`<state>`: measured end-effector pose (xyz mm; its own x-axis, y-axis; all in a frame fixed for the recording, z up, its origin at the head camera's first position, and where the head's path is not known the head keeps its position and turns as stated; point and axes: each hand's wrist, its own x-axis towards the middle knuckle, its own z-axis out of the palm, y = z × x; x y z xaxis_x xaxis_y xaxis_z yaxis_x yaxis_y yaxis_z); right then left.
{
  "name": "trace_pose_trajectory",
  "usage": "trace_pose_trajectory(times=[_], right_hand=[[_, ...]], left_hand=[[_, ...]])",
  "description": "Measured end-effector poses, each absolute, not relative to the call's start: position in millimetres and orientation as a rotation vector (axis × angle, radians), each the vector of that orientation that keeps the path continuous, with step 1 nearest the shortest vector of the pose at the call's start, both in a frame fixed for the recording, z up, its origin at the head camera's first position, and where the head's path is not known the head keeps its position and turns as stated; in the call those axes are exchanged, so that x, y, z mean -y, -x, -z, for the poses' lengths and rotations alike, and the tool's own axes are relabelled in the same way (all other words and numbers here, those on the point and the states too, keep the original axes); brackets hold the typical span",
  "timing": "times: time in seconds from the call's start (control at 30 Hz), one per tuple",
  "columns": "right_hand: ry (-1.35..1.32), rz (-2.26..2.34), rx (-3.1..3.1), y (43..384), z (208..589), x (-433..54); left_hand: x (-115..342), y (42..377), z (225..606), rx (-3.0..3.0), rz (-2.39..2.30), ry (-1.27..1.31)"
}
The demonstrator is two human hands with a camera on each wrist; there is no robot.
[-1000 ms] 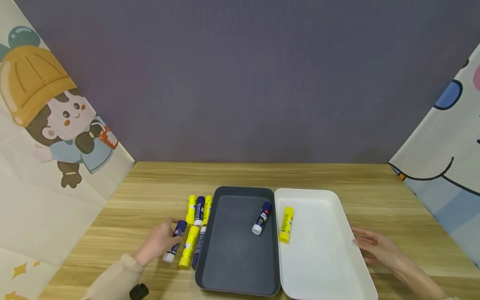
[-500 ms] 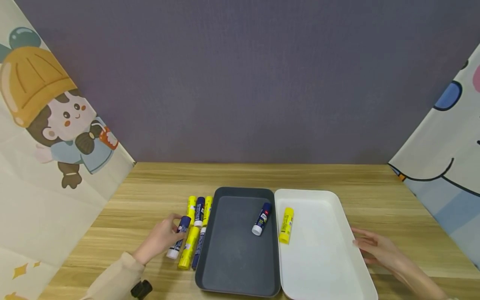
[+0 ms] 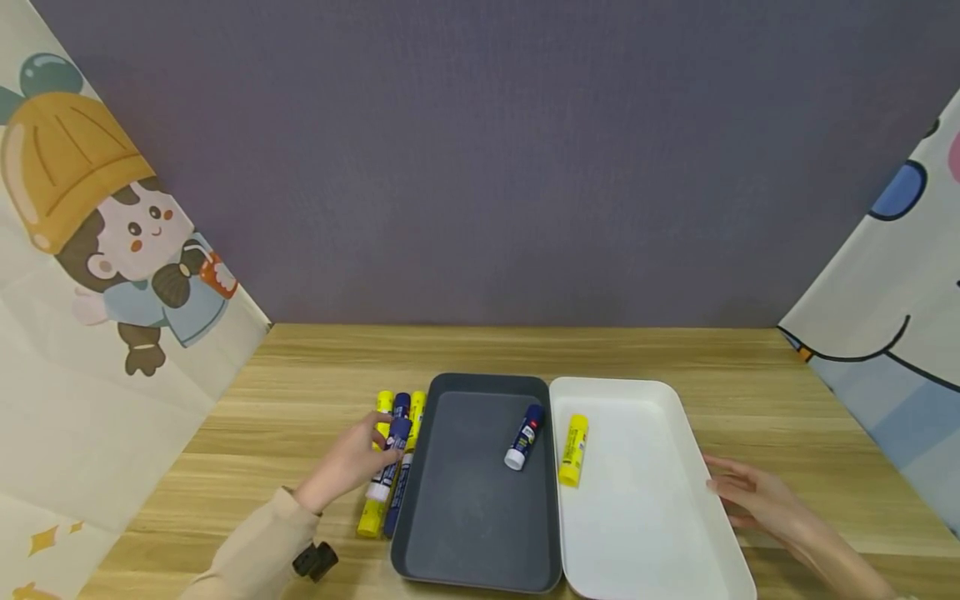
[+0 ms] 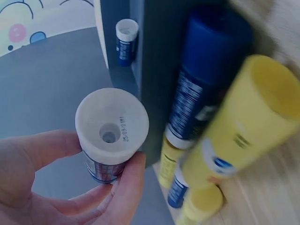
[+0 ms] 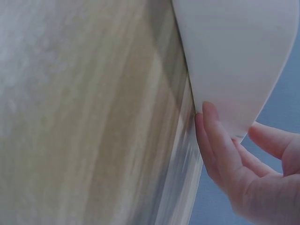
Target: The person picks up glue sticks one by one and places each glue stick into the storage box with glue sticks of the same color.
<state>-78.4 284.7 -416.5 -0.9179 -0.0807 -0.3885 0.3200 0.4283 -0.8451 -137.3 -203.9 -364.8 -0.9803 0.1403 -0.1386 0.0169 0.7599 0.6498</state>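
Observation:
My left hand (image 3: 341, 471) pinches a blue glue stick (image 3: 393, 454) between thumb and fingers. It overlaps the other glue sticks beside the dark tray. In the left wrist view, the white end of the held glue stick (image 4: 112, 122) faces the camera. My right hand (image 3: 765, 500) touches the right side of the white tray (image 3: 652, 500). Its fingers lie relaxed against the tray's outer wall (image 5: 234, 70), with the thumb at the rim. One blue glue stick (image 3: 524, 437) lies in the dark grey tray (image 3: 472, 517), and a yellow glue stick (image 3: 573, 450) in the white one.
Left of the dark tray, several yellow and blue glue sticks lie in two rows, among them a yellow one (image 3: 370, 518) and a blue one (image 3: 397, 504). The trays stand side by side on the wooden table (image 3: 300, 383). A grey panel (image 3: 480, 167) rises behind.
My left hand has lifted the blue glue stick from the left end of the near row and carried it right, over its neighbours. My right hand has stayed at the white tray.

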Motion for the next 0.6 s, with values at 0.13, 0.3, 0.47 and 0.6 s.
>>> trace_pose_trajectory(times=[0.13, 0.3, 0.47, 0.6], right_hand=[[-0.217, 1.485, -2.321, 78, 416, -285], [-0.225, 1.491, -2.312, 79, 417, -285], [-0.222, 1.497, -2.307, 79, 417, -285], [-0.220, 1.513, -2.301, 79, 418, -286]], left_hand=[[194, 141, 364, -2.763, -1.041, -0.142], [186, 145, 365, -2.744, -1.071, -0.160], [178, 148, 364, -2.713, -1.117, -0.190], [172, 151, 364, -2.687, -1.169, -0.208]])
